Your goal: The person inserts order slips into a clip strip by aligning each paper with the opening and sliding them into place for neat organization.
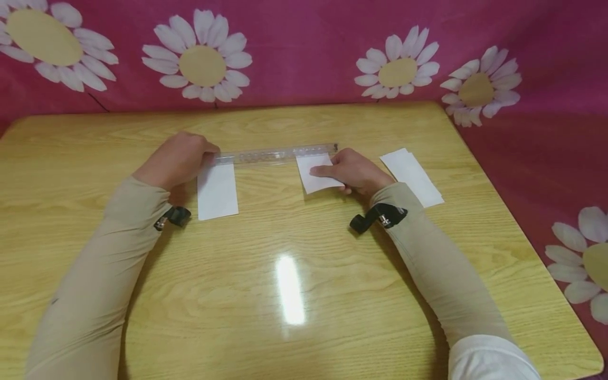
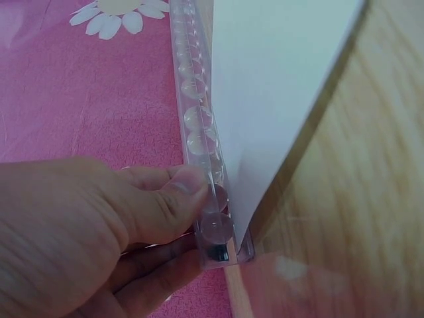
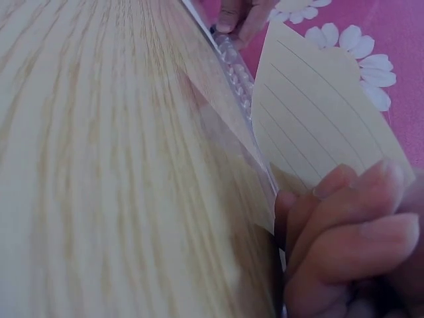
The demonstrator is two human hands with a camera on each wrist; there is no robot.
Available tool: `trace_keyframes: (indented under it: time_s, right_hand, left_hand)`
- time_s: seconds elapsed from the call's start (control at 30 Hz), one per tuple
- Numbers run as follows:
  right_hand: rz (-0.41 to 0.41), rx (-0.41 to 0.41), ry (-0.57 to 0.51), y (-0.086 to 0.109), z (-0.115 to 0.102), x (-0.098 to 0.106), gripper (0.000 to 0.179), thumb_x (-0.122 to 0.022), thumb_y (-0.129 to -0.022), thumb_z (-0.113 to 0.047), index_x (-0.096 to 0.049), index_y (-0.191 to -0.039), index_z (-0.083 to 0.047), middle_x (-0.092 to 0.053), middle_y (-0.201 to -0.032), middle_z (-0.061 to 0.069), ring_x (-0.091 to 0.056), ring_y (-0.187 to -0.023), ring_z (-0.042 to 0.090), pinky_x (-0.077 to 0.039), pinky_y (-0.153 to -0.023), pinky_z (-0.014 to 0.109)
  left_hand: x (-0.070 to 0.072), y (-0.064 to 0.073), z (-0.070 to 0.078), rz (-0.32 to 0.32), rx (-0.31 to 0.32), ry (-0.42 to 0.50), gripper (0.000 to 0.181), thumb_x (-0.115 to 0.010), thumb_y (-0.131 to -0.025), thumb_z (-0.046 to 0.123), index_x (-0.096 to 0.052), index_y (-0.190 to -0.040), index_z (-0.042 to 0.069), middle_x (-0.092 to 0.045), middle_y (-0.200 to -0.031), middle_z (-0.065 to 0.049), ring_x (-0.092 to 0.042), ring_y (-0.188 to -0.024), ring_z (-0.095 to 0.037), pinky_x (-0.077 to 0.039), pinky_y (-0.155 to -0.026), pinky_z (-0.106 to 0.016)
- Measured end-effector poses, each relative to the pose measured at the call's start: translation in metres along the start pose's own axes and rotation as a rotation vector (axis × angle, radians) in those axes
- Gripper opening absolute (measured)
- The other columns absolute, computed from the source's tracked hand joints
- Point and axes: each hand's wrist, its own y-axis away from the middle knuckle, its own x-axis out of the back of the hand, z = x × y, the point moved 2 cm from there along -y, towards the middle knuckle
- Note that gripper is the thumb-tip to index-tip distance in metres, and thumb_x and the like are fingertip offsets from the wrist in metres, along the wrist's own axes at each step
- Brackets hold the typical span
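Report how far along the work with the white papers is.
Seemingly done: the leftmost paper lies with its top edge at the clear strip. In hand: the left hand pinches the strip's end; the right hand holds another paper at it. Probably remaining: the overlapping papers lying at right.

Head view looks forward and down across the surface (image 1: 256, 243); wrist views, close up, share the tube (image 1: 266, 156) from opposite ends.
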Motion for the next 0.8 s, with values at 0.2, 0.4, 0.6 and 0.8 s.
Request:
trace_keyframes:
  time_s: [0.2,0.4,0.6,0.8]
  right_hand:
    - [-0.001,0.012,-0.015,-0.0011,-0.0021,-0.0024,0.057,-0.078,-0.09,-0.047,-0.034,-0.07,-0.017,-0.037,-0.055,-0.007,-0.042,-0.045,0.01,-0.036,-0.047,0.024]
    - [-0.005,0.007,-0.029,-0.0014,-0.0037,-0.0053,0.06,-0.08,-0.088,-0.049,-0.032,-0.069,-0.017,-0.035,-0.055,-0.008,-0.041,-0.045,0.01,-0.036,-0.047,0.024]
    - [-0.003,0.007,-0.037,-0.0008,-0.0046,-0.0069,0.058,-0.08,-0.088,-0.047,-0.035,-0.07,-0.016,-0.036,-0.056,-0.008,-0.042,-0.045,0.01,-0.037,-0.047,0.024]
    - [-0.007,0.017,-0.025,-0.0012,-0.0068,-0.0087,0.057,-0.08,-0.089,-0.047,-0.035,-0.07,-0.017,-0.036,-0.055,-0.008,-0.042,-0.044,0.01,-0.038,-0.046,0.024]
  left_hand:
    - [0.001,0.0004,0.0004,0.022,-0.015,-0.001,0.029,-0.056,-0.101,0.001,-0.074,-0.123,0.002,-0.074,-0.119,-0.025,-0.069,-0.109,-0.042,-0.055,-0.102,-0.056]
    - [0.0002,-0.0011,-0.0005,-0.001,0.008,0.003,0.03,-0.057,-0.101,0.002,-0.073,-0.127,0.002,-0.073,-0.124,-0.025,-0.068,-0.112,-0.042,-0.054,-0.104,-0.056]
    - [0.0003,-0.002,-0.0002,-0.01,0.014,-0.002,0.03,-0.057,-0.102,0.003,-0.073,-0.128,0.003,-0.072,-0.125,-0.025,-0.068,-0.111,-0.04,-0.055,-0.103,-0.056]
    - [-0.0004,-0.0021,-0.0004,-0.006,0.008,-0.012,0.029,-0.059,-0.101,0.003,-0.074,-0.126,0.003,-0.073,-0.122,-0.024,-0.068,-0.107,-0.039,-0.056,-0.1,-0.055]
